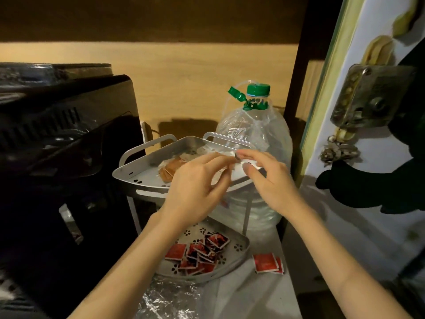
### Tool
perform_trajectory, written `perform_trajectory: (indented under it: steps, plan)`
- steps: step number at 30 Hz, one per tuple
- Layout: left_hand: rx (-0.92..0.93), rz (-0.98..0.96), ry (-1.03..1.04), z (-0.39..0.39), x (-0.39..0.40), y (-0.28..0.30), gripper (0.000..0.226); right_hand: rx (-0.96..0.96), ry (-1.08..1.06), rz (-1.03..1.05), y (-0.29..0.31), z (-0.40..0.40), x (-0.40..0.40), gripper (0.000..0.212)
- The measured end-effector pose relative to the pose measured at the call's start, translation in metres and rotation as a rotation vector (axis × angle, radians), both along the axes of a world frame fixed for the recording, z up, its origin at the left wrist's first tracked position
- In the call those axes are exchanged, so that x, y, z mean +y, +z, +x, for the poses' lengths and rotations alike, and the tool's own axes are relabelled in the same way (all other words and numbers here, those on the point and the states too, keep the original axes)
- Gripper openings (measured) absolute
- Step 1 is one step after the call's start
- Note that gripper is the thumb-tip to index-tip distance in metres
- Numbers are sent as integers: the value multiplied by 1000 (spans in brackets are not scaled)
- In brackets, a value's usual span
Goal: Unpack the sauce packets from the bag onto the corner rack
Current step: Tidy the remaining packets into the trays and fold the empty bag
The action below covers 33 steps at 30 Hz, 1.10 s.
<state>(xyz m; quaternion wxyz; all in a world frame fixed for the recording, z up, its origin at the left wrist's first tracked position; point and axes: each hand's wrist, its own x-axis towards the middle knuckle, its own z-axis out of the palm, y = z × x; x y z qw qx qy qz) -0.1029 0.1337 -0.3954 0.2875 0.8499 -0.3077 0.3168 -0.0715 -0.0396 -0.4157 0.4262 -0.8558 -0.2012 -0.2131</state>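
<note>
Both hands are working over the top tier (pixel 128 173) of the corner rack. The left hand (pixel 195 183) and right hand (pixel 269 178) are meeting at a small pale item (pixel 236 157) between the fingertips; it's looking like a sauce packet or a bit of clear wrap, can't tell which. Left fingers are curling in toward it, and the right thumb and forefinger are pinching it with the other fingers loosely spread. Brown packets (pixel 171 169) are already lying on the top tier, red packets (pixel 202 252) are piling on the lower tier (pixel 239 249), and two more red ones (pixel 268 263) are sitting on the counter just beside the rack. Crinkled clear bag (pixel 165 298) is lying at the near edge. Judging step: mid-unpack, placing onto the top tier. Next move calls for releasing it flat inside the rim, then collecting the strays. Water jug (pixel 253 139) has a green cap; its neck label is too blurred to read, same for packet print.
</note>
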Motion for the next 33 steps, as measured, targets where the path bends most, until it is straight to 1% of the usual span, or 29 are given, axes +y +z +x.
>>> perform_trajectory:
  steps: [2,3,5,7,9,13,18,20,22,25,28,29,31,33]
  plan:
    - [-27,-59,-122,-2,-23,-15,26,-87,-91,47,-14,-4,-17,33]
    - [-45,-96,-147,-5,-28,-22,24,-139,-115,61,-20,-6,-20,34]
    - [-3,-145,-199,-4,-48,-44,23,-154,-168,100,-41,-8,-33,36]
    - [112,-129,-235,2,-70,-73,23,-69,-196,125,-67,-11,-49,39]
    - [233,-91,-245,12,-89,-105,26,67,-205,122,-96,-13,-66,44]
    - [487,2,-229,28,-115,-166,47,280,-248,122,-154,-18,-92,45]
    - [696,132,-165,43,-133,-230,65,492,-313,91,-217,-16,-109,51]
    - [792,191,-156,48,-136,-250,70,586,-304,52,-240,-13,-113,55]
    - [870,240,-146,52,-137,-269,74,656,-303,-56,-262,-10,-116,60]
    - [861,344,-123,53,-137,-287,72,696,-258,-245,-281,-8,-120,70]
    - [816,343,-125,54,-139,-293,62,758,-216,-312,-290,-8,-124,80]
    - [807,333,-127,55,-139,-294,60,763,-218,-302,-288,-8,-125,80]
    - [807,315,-130,55,-138,-293,58,739,-248,-252,-282,-9,-126,69]
    - [806,295,-120,53,-137,-289,57,656,-280,-230,-274,-10,-124,62]
